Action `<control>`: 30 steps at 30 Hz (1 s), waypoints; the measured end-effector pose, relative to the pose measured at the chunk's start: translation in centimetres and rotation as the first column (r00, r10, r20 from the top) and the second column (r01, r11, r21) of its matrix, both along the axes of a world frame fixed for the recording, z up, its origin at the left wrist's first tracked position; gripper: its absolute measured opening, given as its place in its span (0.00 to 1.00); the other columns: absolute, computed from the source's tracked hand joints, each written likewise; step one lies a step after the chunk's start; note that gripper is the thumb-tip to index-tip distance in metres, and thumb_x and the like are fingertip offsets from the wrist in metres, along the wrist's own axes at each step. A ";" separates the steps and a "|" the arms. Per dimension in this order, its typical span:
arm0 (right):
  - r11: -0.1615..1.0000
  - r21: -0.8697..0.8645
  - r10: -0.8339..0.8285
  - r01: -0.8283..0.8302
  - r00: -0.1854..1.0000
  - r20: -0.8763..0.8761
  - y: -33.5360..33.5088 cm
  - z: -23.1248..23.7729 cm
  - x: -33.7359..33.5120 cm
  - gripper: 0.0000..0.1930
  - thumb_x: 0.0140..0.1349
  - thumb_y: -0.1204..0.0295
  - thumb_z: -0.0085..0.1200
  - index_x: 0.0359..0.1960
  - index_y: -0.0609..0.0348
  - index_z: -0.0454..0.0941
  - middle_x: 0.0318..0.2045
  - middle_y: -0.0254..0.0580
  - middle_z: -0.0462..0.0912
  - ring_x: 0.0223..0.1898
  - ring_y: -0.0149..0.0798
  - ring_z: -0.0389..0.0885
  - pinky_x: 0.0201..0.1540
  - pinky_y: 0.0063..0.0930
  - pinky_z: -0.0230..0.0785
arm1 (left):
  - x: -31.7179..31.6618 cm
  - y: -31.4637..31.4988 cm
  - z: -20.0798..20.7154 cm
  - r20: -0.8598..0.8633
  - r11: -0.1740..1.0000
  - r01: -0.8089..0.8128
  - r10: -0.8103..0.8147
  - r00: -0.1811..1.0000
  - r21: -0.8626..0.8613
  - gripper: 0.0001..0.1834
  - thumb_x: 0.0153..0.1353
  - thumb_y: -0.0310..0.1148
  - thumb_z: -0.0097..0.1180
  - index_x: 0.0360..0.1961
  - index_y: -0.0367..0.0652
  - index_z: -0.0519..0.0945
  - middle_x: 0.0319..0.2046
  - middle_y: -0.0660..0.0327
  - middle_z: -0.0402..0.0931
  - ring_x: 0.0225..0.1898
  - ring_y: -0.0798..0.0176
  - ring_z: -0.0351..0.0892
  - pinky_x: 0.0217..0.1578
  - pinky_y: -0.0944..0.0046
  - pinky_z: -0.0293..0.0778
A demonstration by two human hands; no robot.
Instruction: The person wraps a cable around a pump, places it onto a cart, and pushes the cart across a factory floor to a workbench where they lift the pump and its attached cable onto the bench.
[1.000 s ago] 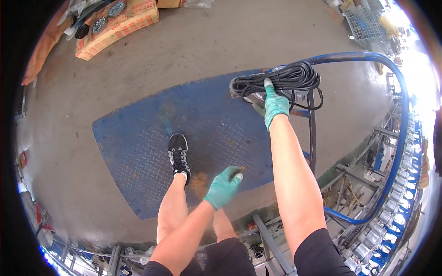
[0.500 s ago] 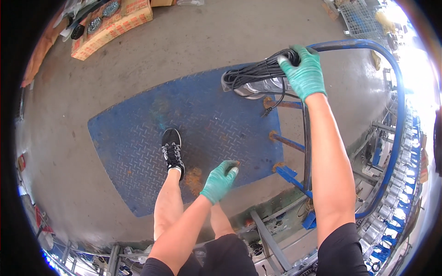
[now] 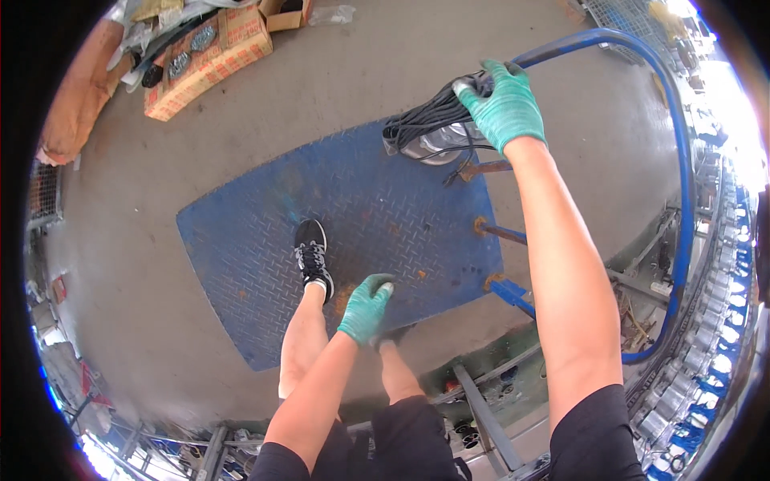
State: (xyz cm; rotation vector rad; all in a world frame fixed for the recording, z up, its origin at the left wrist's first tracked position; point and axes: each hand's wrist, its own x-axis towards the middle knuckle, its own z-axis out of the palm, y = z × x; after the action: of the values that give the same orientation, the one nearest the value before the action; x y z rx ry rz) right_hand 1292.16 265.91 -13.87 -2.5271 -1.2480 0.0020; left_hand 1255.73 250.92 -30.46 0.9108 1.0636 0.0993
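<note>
My right hand (image 3: 507, 108), in a green glove, is wrapped round one end of a bundled black cable (image 3: 429, 119) near the blue handle of a flat cart. Partly covered by the cable, a silver metal body (image 3: 445, 143) sits at the far right corner of the platform; a thin cord hangs beside it. My left hand (image 3: 367, 309), gloved in green too, hovers above the platform's near edge. Its fingers are loosely bent, thumb slightly apart, with nothing visible in them. The palm side of my right hand is hidden.
My black shoe (image 3: 311, 252) stands on the cart's blue tread-plate platform (image 3: 337, 176). Its tubular handle (image 3: 686, 184) rises at the right. A long row of silver metal parts (image 3: 702, 353) lines the right rim. An orange-printed carton (image 3: 212, 68) lies at the far left.
The view has shifted, and the cart sits slightly further right in it. My right hand, still on the cable, appears further left and higher. My other foot now shows, blurred, near the platform's near edge.
</note>
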 end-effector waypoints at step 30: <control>0.116 -0.099 -0.647 0.988 0.000 -0.763 -79.1 14.1 -54.1 0.23 0.70 0.52 0.56 0.54 0.60 0.82 0.51 0.60 0.86 0.53 0.59 0.85 0.56 0.51 0.75 | -12.3 5.6 10.0 -0.271 0.445 0.889 -0.874 0.404 -0.110 0.21 0.69 0.48 0.59 0.58 0.52 0.74 0.46 0.59 0.84 0.43 0.52 0.84 0.40 0.47 0.78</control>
State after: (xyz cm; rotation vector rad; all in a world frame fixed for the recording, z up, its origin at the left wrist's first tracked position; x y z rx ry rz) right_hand 1238.06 186.84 0.20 -1.9931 0.7627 0.2411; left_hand 1243.46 256.53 -20.43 1.4824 0.6991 -0.9620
